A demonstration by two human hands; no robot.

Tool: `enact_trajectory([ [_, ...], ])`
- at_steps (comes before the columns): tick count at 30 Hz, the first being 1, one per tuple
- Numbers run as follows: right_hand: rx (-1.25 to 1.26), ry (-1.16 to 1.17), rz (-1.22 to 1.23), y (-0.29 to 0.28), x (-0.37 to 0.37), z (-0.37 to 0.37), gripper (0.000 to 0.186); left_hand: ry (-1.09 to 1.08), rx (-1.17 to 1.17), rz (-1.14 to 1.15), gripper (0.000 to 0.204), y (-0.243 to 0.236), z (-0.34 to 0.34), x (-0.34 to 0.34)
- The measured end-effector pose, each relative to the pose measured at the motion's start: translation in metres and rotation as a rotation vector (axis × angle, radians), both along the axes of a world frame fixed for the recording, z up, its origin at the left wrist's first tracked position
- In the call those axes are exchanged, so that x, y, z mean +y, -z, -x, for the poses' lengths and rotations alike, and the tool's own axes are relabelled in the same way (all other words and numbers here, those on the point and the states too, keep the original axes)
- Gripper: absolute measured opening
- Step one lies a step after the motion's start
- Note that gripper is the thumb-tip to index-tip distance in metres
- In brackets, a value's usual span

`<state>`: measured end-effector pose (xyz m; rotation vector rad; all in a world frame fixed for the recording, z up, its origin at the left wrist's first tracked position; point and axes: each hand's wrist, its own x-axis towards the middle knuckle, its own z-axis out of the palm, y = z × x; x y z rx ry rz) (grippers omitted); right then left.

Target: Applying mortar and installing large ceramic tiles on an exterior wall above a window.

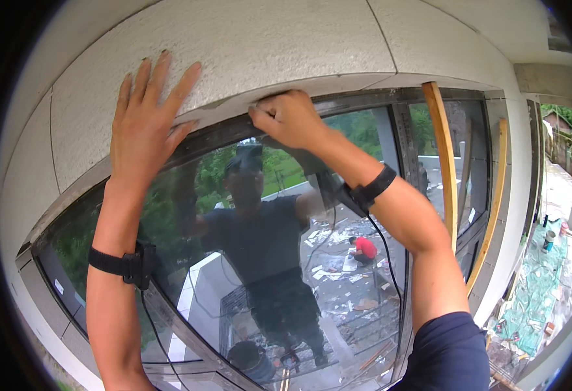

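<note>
My left hand (144, 120) is open, fingers spread flat against a pale, rough-faced panel (279, 39) above the window. My right hand (286, 117) is closed, fingers curled at the panel's lower edge, just below the dark top frame's line; what it pinches, if anything, I cannot make out. Under both hands is a large dark-framed window (188, 169), its glass reflecting a figure with raised arms and some greenery. Each forearm wears a black strap with a small device (139, 264) and a cable hanging from it.
Two upright wooden battens (445, 169) lean at the window's right side. Far right, a green sheet (527, 293) and a bucket (548, 241) lie on a lower surface beside pale posts. A crouched person in red (364, 249) shows in the glass among scattered scraps.
</note>
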<state>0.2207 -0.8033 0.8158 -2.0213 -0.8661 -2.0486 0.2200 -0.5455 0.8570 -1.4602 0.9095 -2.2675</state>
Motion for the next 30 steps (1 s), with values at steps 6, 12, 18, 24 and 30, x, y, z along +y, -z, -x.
enact_trajectory([
  [6, -0.043, 0.038, 0.007, 0.006, -0.001, 0.005, 0.031, -0.028, 0.01, 0.027, 0.083, -0.003, 0.001, -0.004],
  [12, 0.016, 0.054, -0.031, 0.003, -0.015, 0.014, 0.031, -0.023, 0.019, 0.031, 0.084, -0.003, 0.001, -0.006],
  [18, 0.048, 0.071, -0.038, 0.004, -0.014, 0.022, 0.033, -0.037, 0.004, 0.027, 0.085, -0.005, -0.002, -0.005],
  [24, 0.393, 0.069, 0.35, 0.161, 0.017, 0.025, 0.037, -0.036, -0.015, 0.024, 0.082, -0.005, -0.002, 0.0],
  [30, 0.907, -0.006, 0.293, 0.328, 0.031, 0.078, 0.034, 0.003, -0.052, -0.005, 0.079, -0.006, -0.002, -0.002],
])
